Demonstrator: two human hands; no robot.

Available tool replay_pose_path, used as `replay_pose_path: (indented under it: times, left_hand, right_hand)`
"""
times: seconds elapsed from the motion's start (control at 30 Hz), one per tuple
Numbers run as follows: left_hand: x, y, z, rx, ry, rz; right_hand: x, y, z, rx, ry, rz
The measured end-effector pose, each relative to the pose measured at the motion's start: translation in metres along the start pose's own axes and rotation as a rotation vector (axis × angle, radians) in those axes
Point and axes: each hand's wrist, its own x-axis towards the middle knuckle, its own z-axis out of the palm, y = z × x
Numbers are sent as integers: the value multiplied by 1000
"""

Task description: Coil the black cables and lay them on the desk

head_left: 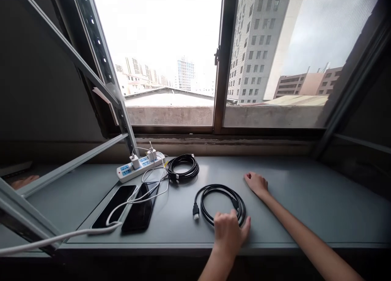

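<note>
A black HDMI cable [210, 188] lies coiled in a loose ring on the grey shelf top [177, 216]. One plug [196, 210] sticks out at its left, and the other plug rests at the ring's right inner side. My left hand [227, 230] is over the ring's near edge, fingers curled on the cable and thumb held out to the right. Its fingertips are hidden beneath the hand. To the right of the ring, my right hand [257, 184] rests on the surface as a loose fist, apart from the cable, with nothing visible in it.
A thicker black cable coil [183, 176] lies behind. At left are a white power strip [142, 167] with plugged-in chargers, white charging cables [149, 197], and two dark phones [114, 207] [139, 211]. A metal rack frame [76, 154] stands left; a window spans the back.
</note>
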Motion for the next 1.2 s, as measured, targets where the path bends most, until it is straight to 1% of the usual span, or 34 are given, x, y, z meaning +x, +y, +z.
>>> replay_pose_path:
  times: [0.1,0.2,0.3,0.4,0.47,0.53,0.63,0.7,0.77,0.8,0.83,0.87,0.9,0.97,1.03,1.07,1.13,1.2]
  left_hand:
    - [1,0,-5,23,-86,-11]
    - [3,0,-5,63,-110,-52]
    - [6,-1,-8,90,-81,-119]
    - [8,-1,-13,39,-31,-197]
    - [11,1,-17,-71,-2,-271]
    - [20,3,-24,-241,42,-358]
    - [45,7,-42,-609,136,-457]
    - [70,10,-59,-927,180,-473]
    - [95,17,-78,-1193,186,-425]
    - [107,21,-89,-1262,215,-383]
    - [118,26,-99,-1304,257,-335]
    - [128,31,-108,-1326,284,-293]
    - [137,36,-117,-1346,286,-267]
    - [151,47,-131,-1399,265,-221]
    - [161,55,-141,-1440,258,-186]
    - [165,58,-145,-1440,272,-171]
    - [171,61,-150,-1390,311,-149]
    - [175,62,-153,-1310,310,-119]
  right_hand:
    - [-1,0,-1,23,-1,-4]
    - [-3,-1,-4,63,0,-31]
    - [-5,-2,-5,120,5,-101]
    - [-9,-1,-8,196,9,-188]
    - [-14,-1,-12,265,1,-249]
    - [-21,-3,-20,354,-12,-323]
    - [-38,-12,-46,511,-47,-452]
    - [-52,-21,-73,601,-112,-552]
    - [-68,-31,-107,665,-204,-666]
    - [-75,-36,-124,707,-267,-741]
    - [-81,-41,-141,749,-282,-776]
    - [-85,-46,-157,794,-270,-796]
    - [-88,-51,-171,831,-228,-812]
    - [-89,-59,-191,856,-83,-793]
    - [-85,-66,-202,927,27,-755]
    - [-81,-68,-205,969,55,-741]
    - [-74,-70,-208,1029,54,-737]
    - [-69,-69,-209,1042,25,-751]
